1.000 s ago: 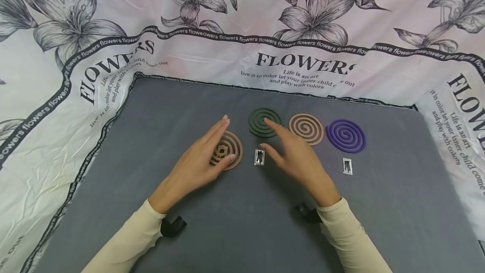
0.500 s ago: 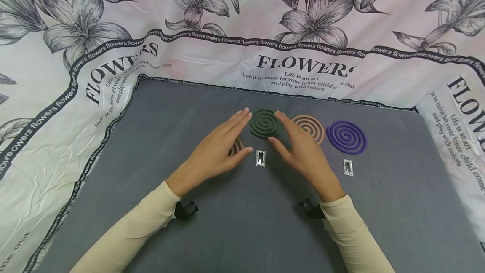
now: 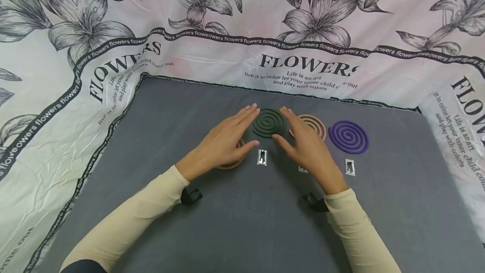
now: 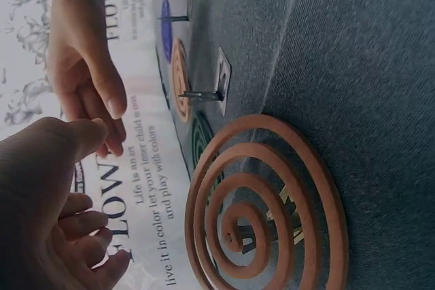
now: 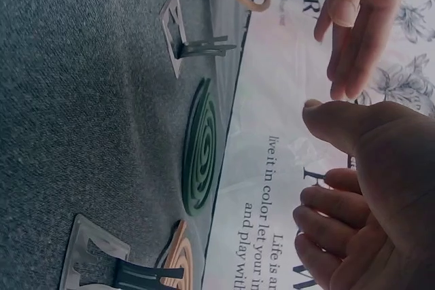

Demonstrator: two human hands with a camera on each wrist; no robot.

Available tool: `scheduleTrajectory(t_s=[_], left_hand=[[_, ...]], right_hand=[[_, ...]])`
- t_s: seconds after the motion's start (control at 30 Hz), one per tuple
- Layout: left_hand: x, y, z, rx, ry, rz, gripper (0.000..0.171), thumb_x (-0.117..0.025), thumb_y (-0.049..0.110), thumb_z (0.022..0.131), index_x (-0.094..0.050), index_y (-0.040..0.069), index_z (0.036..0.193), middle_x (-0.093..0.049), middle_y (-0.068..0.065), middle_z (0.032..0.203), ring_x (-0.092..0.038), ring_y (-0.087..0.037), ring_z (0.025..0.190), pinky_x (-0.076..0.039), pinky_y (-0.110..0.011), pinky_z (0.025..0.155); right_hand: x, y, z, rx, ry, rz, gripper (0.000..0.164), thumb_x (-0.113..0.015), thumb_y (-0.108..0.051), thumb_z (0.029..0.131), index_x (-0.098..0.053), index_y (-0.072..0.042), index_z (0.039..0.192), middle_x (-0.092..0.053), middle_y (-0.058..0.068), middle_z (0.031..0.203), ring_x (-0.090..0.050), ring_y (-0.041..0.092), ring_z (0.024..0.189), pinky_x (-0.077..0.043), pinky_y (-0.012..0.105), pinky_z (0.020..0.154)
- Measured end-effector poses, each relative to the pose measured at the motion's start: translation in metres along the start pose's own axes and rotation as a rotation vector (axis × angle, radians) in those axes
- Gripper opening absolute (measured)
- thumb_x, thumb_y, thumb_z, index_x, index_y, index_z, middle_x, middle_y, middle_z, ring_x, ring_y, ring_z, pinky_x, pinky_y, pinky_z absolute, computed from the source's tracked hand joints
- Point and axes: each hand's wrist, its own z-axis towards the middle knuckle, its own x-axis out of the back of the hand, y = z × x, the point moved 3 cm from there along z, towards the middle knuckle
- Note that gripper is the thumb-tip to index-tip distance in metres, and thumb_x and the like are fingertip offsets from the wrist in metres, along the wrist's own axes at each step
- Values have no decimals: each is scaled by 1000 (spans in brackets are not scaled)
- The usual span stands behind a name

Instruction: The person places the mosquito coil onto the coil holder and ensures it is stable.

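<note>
A green mosquito coil (image 3: 268, 123) lies flat on the grey cloth. My left hand (image 3: 221, 140) is at its left and my right hand (image 3: 310, 153) at its right. Both have extended fingers and hold nothing; in the right wrist view they appear raised off the cloth. Beneath my left hand, partly covered in the head view, a brown coil (image 4: 272, 124) sits raised on a metal stand. A silver coil stand (image 3: 262, 164) with an upright prong lies just in front of the green coil. Another stand (image 3: 302, 169) is mostly hidden under my right hand.
Right of the green coil lie a tan coil (image 3: 317, 126), partly behind my right hand, and a purple coil (image 3: 348, 137). In front of the purple one is a third loose stand (image 3: 350, 173). Flower-printed white fabric (image 3: 212, 58) rises behind the grey surface.
My left hand has moved right and farther forward, from over the brown coil towards the green one. My right hand has shifted slightly right, off the green coil. The coils stay in place.
</note>
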Motion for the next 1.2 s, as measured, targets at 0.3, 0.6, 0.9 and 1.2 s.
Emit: scheduleTrajectory(t_s=[0.3,0.6,0.9,1.2], left_hand=[[-8,-10,24,18,-124,6,86,-70,41,103,-26,6,168,-27,-12,174,-28,-27,159,-36,-47,122],[-12,-20,49,59,-244,-12,89,-71,44,102,-25,9,169,-27,-12,174,-34,-29,156,-39,-47,120],[-17,-32,64,99,-306,-58,91,-74,46,100,-26,9,169,-31,-12,172,-36,-30,155,-34,-47,124],[-26,-38,72,139,-370,-58,97,-77,48,96,-25,9,169,-28,-11,173,-32,-31,158,-32,-49,124]], right_hand=[[-2,5,8,-15,-81,-11,84,-75,-35,101,-31,-9,167,-35,18,169,-56,41,138,-44,59,112],[0,14,19,-58,-166,-35,91,-76,-38,100,-25,-5,168,-29,19,171,-28,39,157,-32,61,121],[-8,23,25,-80,-238,-31,96,-77,-40,98,-23,0,167,-26,25,171,-22,44,159,-26,62,124],[-14,27,33,-105,-307,-2,102,-78,-42,97,-18,-2,169,-21,25,172,-19,43,160,-23,60,125]])
